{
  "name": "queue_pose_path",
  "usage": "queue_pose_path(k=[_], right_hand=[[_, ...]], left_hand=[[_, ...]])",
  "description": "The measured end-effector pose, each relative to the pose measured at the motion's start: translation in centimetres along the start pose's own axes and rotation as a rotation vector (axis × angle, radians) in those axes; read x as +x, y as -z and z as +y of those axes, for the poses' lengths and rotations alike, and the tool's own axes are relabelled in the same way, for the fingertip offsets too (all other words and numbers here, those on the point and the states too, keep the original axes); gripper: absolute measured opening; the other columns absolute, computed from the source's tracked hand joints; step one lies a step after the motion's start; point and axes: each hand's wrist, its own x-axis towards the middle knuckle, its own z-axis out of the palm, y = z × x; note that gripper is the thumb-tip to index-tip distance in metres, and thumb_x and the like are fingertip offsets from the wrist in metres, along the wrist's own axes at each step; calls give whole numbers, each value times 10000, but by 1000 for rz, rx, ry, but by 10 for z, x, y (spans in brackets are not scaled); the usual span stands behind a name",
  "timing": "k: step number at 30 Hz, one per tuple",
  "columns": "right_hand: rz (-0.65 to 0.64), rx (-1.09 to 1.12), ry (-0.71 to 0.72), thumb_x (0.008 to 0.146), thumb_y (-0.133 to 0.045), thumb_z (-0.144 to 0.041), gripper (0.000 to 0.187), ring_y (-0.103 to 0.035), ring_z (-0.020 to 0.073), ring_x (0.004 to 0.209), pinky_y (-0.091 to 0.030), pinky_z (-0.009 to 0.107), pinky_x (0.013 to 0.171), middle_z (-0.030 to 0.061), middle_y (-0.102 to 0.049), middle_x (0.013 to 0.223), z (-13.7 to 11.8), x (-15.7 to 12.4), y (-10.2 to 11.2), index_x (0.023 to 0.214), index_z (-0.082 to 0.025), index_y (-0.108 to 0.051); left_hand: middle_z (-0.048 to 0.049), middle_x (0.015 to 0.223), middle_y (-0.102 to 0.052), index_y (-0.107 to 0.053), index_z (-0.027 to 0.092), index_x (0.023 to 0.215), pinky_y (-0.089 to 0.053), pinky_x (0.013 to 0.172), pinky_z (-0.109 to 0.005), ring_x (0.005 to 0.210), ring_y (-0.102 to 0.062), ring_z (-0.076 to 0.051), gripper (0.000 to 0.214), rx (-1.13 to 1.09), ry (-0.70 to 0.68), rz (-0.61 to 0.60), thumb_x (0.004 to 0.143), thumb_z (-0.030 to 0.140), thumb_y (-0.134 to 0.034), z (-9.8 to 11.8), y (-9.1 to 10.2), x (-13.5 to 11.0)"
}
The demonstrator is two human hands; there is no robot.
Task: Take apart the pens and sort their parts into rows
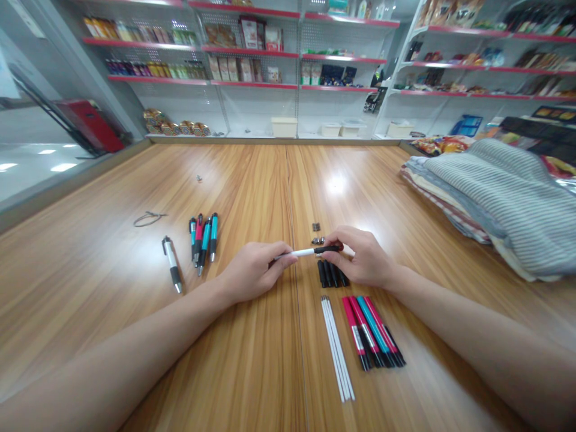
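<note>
A white pen barrel with a black grip [305,252] is held level above the table between my two hands. My left hand [256,270] is closed in a pinch on its white end. At the other end, the fingers of my right hand [363,255] are closed round the black part. Beneath the right hand lie several loose black rubber grips [332,275], small metal tips [317,240] and springs [316,227]. Closer to me are thin white refills [336,351] and a row of pink and teal pen barrels [371,331].
Several whole teal and pink pens [203,240] and a white pen [171,264] lie on the left. Beyond them are a grey loop of cord [150,218] and a tiny metal piece [199,178]. Folded cloths [504,198] are piled right. Stocked shelves [252,51] stand behind.
</note>
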Motion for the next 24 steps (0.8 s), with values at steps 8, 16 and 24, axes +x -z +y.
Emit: queue_pose_path(k=[8,16,24], right_hand=[[-54,-56,50,950,-512,-272,195,-521,145,676,-394,286,640,25,-583,694,0,2,1,833,-166,-626],[3,-10,5,881,-627,-272,173,-596,159,763,-476,308,720,60,-668,890,-1,0,-1,1022,-172,-610],[-16,-17,34,899,-610,-266,148,-598,182,807,-478,334,743,68,-675,871,0,2,-1,1010,-174,-645]], left_hand=[[5,644,-611,-642,155,895,-387,559,-198,571,-557,-94,275,-12,-9,-14,973,335,-449,1,1,0],[6,630,-606,-642,155,884,-381,545,-193,559,-554,-92,281,-10,-5,2,974,333,-444,1,1,1],[8,616,-598,-643,152,883,-374,533,-194,543,-546,-91,287,9,-8,8,975,336,-443,1,0,1]])
